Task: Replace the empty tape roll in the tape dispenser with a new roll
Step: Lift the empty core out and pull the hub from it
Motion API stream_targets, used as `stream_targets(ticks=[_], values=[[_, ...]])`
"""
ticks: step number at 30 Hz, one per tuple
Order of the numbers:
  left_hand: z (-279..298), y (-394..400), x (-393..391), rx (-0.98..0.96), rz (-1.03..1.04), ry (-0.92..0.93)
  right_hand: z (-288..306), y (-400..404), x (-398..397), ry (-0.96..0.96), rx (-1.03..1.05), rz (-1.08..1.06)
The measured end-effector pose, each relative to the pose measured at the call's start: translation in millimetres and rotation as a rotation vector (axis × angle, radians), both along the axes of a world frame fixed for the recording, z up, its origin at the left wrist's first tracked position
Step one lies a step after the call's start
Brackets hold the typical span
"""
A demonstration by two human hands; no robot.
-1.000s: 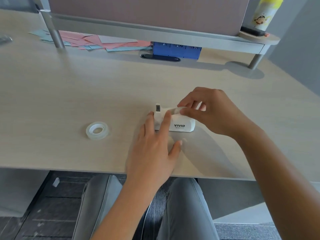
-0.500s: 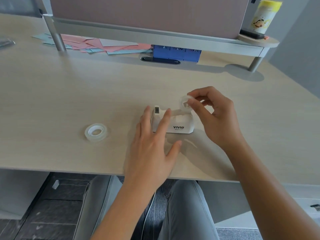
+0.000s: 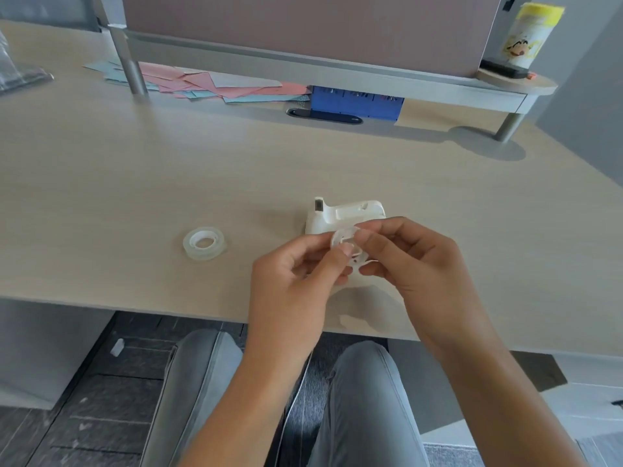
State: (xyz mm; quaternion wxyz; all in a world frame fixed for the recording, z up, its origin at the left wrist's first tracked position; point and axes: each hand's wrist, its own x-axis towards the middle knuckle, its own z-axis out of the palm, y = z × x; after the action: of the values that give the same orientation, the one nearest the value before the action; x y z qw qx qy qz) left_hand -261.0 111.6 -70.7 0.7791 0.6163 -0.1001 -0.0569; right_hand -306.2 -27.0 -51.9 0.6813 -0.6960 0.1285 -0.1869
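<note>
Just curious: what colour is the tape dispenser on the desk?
White, seen best in the head view: the tape dispenser sits just beyond both hands.

Bright, even daylight; soft shadows (wide-angle bending at edges), slight blur.

There is 1 view only, from a wide-angle camera worn on the person's head, looking forward and steeply down over the desk [image 3: 141,183] from its near edge, so nothing is shared with another view. It sits close above the left hand [image 3: 290,281] and right hand [image 3: 421,264], which meet near the frame's centre, with both forearms running in from the bottom edge. The far shelf [image 3: 337,70] and partition close the top of the frame, while the person's lap and the floor fill the bottom.
</note>
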Motion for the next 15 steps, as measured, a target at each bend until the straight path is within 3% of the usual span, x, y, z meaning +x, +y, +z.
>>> stream_targets(ticks=[6, 15], values=[[-12, 17, -4, -0.078, -0.034, 0.154, -6, 10, -7, 0.057, 0.017, 0.061], [-14, 35, -5, -0.17, -0.05, 0.23, -12, 23, -4, 0.076, 0.29, 0.149]])
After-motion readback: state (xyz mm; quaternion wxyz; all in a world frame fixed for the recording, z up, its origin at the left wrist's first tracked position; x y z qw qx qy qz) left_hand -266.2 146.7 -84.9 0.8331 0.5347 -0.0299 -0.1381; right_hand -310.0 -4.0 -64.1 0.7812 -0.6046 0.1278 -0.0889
